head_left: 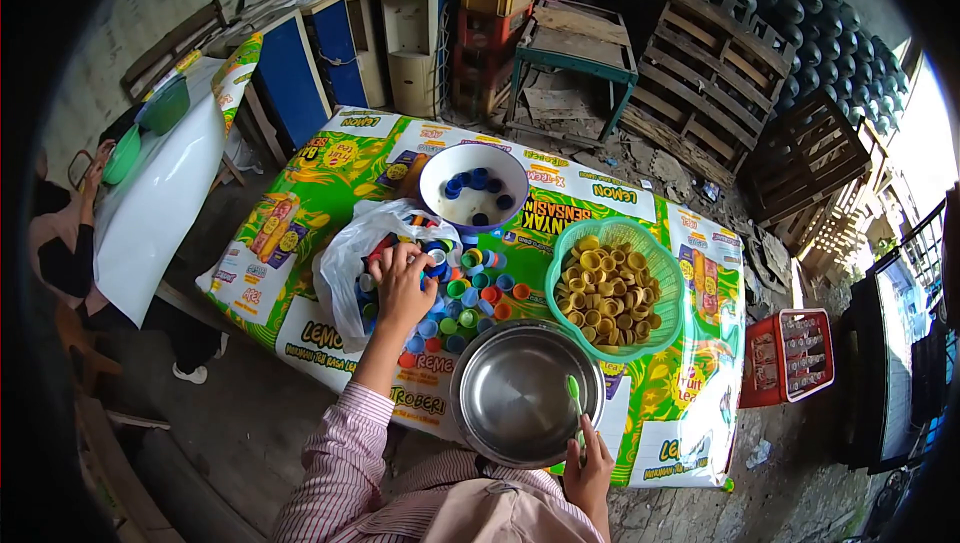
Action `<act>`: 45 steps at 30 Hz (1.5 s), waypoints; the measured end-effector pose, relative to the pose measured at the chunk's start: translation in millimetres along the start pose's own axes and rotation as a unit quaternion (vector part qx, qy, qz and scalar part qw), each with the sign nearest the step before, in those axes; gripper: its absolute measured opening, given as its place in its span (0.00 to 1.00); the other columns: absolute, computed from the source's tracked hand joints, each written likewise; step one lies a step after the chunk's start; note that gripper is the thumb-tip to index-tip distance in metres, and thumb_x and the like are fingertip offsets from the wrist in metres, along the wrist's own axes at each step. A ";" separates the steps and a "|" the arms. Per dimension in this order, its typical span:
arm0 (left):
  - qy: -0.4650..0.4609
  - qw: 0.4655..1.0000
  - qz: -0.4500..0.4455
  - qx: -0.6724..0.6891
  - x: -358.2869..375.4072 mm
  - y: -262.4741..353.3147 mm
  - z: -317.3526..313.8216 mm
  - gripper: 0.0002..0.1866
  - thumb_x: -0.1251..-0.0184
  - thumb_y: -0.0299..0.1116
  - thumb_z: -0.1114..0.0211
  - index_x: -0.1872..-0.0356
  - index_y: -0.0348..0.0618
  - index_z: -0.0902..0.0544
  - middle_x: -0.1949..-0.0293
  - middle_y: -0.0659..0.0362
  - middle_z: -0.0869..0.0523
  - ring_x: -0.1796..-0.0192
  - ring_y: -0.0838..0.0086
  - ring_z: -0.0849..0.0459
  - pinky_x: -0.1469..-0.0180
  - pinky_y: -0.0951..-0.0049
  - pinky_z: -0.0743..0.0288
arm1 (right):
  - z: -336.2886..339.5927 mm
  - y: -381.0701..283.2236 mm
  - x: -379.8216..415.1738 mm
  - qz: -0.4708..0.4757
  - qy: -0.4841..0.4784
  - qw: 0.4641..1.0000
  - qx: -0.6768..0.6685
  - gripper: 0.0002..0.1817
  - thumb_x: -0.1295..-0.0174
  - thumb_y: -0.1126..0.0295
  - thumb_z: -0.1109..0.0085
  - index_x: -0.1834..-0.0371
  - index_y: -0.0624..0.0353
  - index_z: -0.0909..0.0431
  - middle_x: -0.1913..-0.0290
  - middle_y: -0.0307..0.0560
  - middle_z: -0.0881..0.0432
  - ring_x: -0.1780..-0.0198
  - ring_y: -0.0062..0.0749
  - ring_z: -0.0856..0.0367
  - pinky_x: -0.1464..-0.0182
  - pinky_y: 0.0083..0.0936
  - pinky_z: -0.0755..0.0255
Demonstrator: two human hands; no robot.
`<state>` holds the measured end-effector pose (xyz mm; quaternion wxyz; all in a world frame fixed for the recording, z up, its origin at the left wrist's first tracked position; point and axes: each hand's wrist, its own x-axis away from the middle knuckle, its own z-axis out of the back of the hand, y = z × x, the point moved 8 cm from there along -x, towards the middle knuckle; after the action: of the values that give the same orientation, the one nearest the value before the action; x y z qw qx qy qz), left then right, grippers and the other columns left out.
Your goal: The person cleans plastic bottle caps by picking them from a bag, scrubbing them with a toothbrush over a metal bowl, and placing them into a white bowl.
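Observation:
My left hand (402,288) rests on a heap of mixed-colour plastic bottle caps (470,293), its fingers bent and apart. The heap spills from a white plastic bag (345,263) on the table. In my right hand (590,468) is a green toothbrush (574,393), its head over the steel bowl (480,393) in front of me. No caps show inside that bowl. Right of the heap, a pale green basket (672,308) holds many yellow caps (608,293). Behind the heap, a white basin (440,168) with a blue rim contains several dark blue caps (472,183).
A green printed plastic sheet (260,288) covers the table. On the left, another person (75,213) holds a green bowl (122,155) at a white-covered table (160,233). A red crate (790,353) stands right; wooden pallets (705,68) and a small table (575,38) stand behind.

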<state>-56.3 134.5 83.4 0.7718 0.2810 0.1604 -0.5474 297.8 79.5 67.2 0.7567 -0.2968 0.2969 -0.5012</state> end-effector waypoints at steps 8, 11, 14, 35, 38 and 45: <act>-0.061 0.988 -0.097 -0.104 10.0 10.3 -51.8 0.15 0.55 0.34 0.36 0.62 0.52 0.18 0.56 0.58 0.30 0.45 0.64 0.36 0.46 0.61 0.47 | -1.9 -12.8 -5.9 0.062 -0.002 0.998 0.018 0.21 0.44 0.76 0.45 0.44 0.60 0.30 0.67 0.55 0.21 0.75 0.45 0.24 0.73 0.33 0.30; -0.114 0.977 -0.095 -0.152 1.7 4.3 -68.9 0.14 0.53 0.35 0.36 0.62 0.52 0.19 0.55 0.58 0.30 0.46 0.64 0.35 0.46 0.61 0.47 | -1.5 -13.2 -3.4 0.078 0.005 0.997 0.026 0.22 0.44 0.77 0.45 0.44 0.60 0.30 0.68 0.54 0.21 0.76 0.44 0.24 0.74 0.32 0.30; -0.151 0.964 -0.093 -0.199 -1.0 0.5 -76.8 0.15 0.54 0.36 0.33 0.62 0.53 0.20 0.52 0.58 0.31 0.47 0.65 0.36 0.46 0.62 0.46 | -0.2 -16.3 -1.9 0.101 0.019 0.995 0.020 0.22 0.44 0.77 0.45 0.43 0.59 0.30 0.69 0.53 0.22 0.76 0.43 0.23 0.74 0.32 0.30; -0.267 0.850 -0.086 0.445 81.9 142.9 -9.7 0.29 0.59 0.19 0.34 0.49 0.43 0.30 0.62 0.56 0.27 0.59 0.67 0.23 0.52 0.70 0.27 | 20.2 1.7 3.1 0.059 0.069 0.996 -0.011 0.23 0.44 0.80 0.46 0.43 0.63 0.31 0.58 0.57 0.21 0.75 0.37 0.27 0.72 0.27 0.32; -0.327 0.848 -0.117 0.400 109.9 149.6 -52.6 0.38 0.57 0.20 0.34 0.39 0.48 0.36 0.62 0.56 0.24 0.58 0.65 0.22 0.52 0.66 0.29 | 21.3 -2.3 7.1 0.048 0.064 0.997 -0.020 0.23 0.44 0.80 0.46 0.43 0.63 0.32 0.60 0.59 0.21 0.65 0.49 0.21 0.65 0.33 0.28; -0.350 0.878 -0.147 0.293 124.6 142.6 -72.1 0.45 0.55 0.22 0.35 0.32 0.50 0.47 0.61 0.56 0.18 0.57 0.60 0.20 0.52 0.63 0.32 | 21.3 2.6 21.0 0.058 0.090 0.994 -0.019 0.23 0.44 0.80 0.45 0.43 0.63 0.32 0.54 0.59 0.22 0.55 0.50 0.21 0.57 0.32 0.27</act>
<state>124.9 118.9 -6.0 0.5708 0.2571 -0.2485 -0.7391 322.0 63.9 75.8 0.7490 -0.2467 0.3901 -0.4753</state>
